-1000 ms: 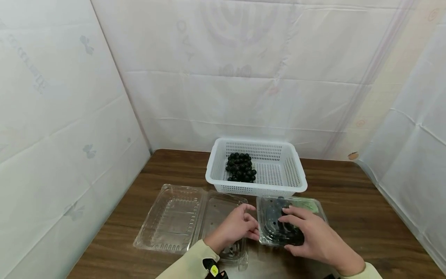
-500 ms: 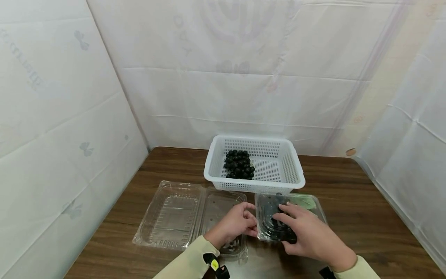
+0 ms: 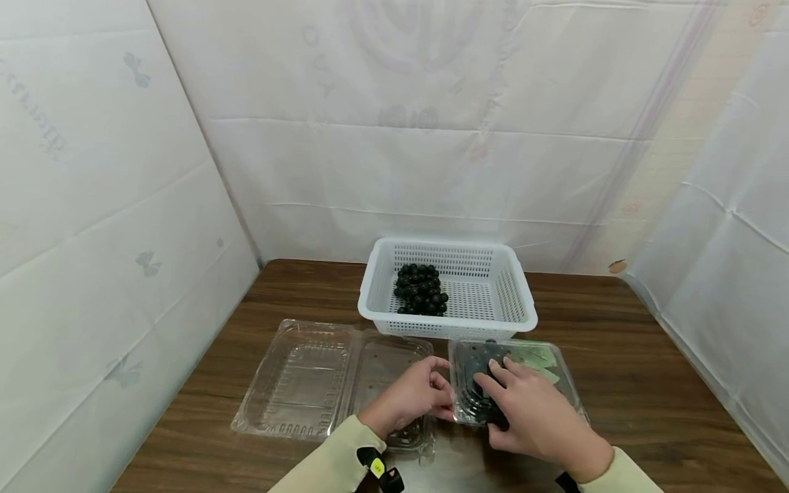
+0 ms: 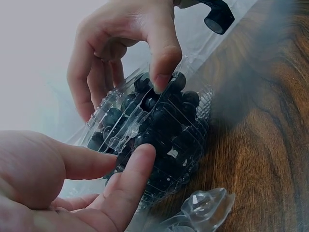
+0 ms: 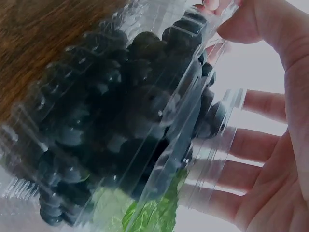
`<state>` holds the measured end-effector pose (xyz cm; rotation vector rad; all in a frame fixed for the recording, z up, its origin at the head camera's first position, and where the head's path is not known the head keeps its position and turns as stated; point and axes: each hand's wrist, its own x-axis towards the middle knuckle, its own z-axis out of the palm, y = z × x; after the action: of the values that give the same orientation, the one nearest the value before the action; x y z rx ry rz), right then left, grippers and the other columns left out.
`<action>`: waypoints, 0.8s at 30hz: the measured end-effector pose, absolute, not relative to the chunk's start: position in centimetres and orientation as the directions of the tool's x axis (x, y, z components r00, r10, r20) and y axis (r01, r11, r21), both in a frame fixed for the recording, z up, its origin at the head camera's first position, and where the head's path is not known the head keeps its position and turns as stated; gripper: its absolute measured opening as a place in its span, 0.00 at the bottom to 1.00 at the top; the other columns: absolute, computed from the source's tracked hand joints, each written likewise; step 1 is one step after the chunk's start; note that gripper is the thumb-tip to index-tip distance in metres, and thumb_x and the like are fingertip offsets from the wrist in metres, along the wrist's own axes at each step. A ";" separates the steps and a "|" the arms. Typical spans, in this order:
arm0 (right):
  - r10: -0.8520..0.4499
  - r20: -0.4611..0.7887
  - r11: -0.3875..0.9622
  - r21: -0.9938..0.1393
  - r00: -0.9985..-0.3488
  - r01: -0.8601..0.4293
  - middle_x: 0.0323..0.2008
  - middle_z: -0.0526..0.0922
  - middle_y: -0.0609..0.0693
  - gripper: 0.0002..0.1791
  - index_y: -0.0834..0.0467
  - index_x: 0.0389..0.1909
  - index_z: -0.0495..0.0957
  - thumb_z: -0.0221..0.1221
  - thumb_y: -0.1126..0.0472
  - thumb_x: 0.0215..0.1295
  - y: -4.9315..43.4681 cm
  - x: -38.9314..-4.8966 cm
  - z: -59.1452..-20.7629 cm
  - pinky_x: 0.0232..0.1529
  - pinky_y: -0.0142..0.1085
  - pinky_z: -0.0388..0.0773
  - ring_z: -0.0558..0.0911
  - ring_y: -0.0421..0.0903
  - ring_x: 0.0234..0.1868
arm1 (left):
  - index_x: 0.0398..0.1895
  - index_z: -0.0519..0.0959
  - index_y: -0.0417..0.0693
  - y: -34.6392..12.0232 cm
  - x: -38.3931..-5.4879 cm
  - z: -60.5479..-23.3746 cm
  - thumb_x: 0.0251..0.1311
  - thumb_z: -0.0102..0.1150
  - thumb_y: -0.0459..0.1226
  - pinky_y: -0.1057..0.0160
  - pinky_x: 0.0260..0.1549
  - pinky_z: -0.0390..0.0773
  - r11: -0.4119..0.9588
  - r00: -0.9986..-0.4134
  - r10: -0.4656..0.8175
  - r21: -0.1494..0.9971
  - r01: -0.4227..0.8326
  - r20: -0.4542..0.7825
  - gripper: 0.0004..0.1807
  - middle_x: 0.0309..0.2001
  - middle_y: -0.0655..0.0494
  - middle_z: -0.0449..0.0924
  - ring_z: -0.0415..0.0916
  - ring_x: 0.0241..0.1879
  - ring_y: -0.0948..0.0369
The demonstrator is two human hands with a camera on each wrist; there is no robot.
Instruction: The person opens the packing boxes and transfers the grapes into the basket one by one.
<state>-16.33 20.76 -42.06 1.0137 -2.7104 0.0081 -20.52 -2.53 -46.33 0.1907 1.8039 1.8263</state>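
A clear plastic clamshell box lies closed over dark grapes at the front right of the table, with a green leaf inside. My left hand pinches the box's near-left rim between thumb and forefinger, close to a latch in the left wrist view. Over the lid spreads my right hand; its fingers lie fairly straight against the plastic. The right thumb presses by the rim. That hand hides part of the lid.
A white slotted basket with a bunch of black grapes stands behind the box. To the left lies an open, see-through clamshell, its right half partly under my left forearm. White sheeting encloses the wooden table.
My right hand has slid slightly left across the lid, uncovering more of the leaf. My left hand keeps its place at the rim. The head view has shifted a little.
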 end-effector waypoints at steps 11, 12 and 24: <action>-0.631 0.200 0.776 0.181 -0.750 -0.604 0.51 0.84 0.69 0.35 0.60 0.58 0.78 0.66 0.43 0.53 18.6 -16.3 -42.4 0.50 0.57 0.83 0.85 0.67 0.50 | 0.71 0.64 0.41 -2.4 -20.6 -46.3 0.66 0.56 0.20 0.52 0.36 0.89 0.076 -0.825 0.485 0.954 -0.289 -0.288 0.31 0.37 0.45 0.80 0.82 0.30 0.54; -0.633 0.201 0.773 0.196 -0.747 -0.603 0.51 0.84 0.70 0.35 0.61 0.58 0.78 0.65 0.42 0.54 18.5 -16.3 -42.3 0.49 0.57 0.84 0.85 0.67 0.50 | 0.71 0.64 0.42 -2.4 -20.7 -46.3 0.66 0.56 0.20 0.53 0.36 0.89 0.074 -0.825 0.487 0.954 -0.290 -0.289 0.31 0.36 0.45 0.80 0.82 0.30 0.54; -0.662 0.142 0.747 0.194 -0.736 -0.635 0.48 0.85 0.68 0.40 0.59 0.58 0.79 0.69 0.33 0.55 18.5 -16.9 -41.5 0.41 0.51 0.86 0.87 0.64 0.45 | 0.70 0.64 0.42 -2.4 -20.6 -46.1 0.66 0.57 0.20 0.54 0.35 0.89 0.056 -0.820 0.488 0.948 -0.312 -0.299 0.31 0.36 0.46 0.80 0.81 0.29 0.55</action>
<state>-16.90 18.54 -41.52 1.0312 -2.7445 -0.1961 -20.61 -2.35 -46.09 0.1761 1.7718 1.8224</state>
